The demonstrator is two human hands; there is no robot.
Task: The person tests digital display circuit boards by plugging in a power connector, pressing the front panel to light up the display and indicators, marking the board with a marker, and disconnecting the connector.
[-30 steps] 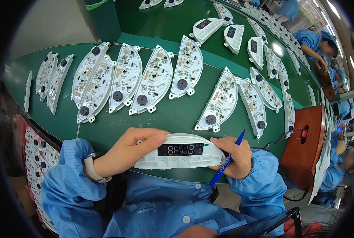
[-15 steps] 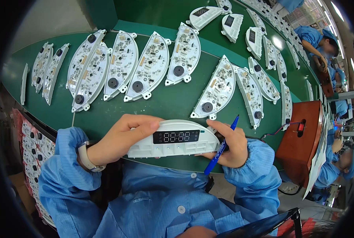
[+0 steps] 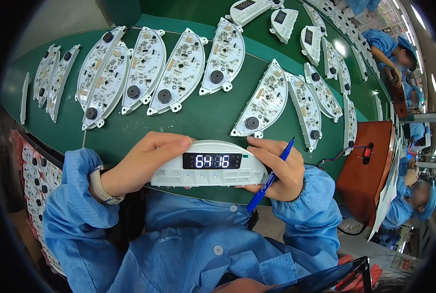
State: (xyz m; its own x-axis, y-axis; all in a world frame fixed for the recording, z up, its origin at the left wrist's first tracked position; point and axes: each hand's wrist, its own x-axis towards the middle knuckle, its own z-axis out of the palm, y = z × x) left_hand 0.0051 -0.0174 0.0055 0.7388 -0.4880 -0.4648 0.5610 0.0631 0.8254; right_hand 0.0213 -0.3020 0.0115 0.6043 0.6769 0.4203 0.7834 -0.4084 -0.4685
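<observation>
Between my two hands I hold a white half-moon display module (image 3: 174, 178), its curved edge away from me and its black screen facing up. White segments glow on that screen. My left hand (image 3: 147, 158) grips the module's left end, thumb along the top edge. At the right end my right hand (image 3: 281, 168) is closed round it, with a blue marker pen (image 3: 271, 178) tucked between the fingers and pointing up to the right. The module's underside and several fingertips are hidden.
Several half-moon circuit board modules (image 3: 181, 68) lie across the green table (image 3: 188, 124). A reddish-brown box (image 3: 359, 171) with a red part and thin wires stands at the right. More boards (image 3: 35, 195) sit in a tray at lower left. Co-workers (image 3: 398, 53) sit along the right.
The module's screen has gone from dim segments to brightly lit ones. Both hands and the module appear slightly higher and further left in the view, as does the whole table.
</observation>
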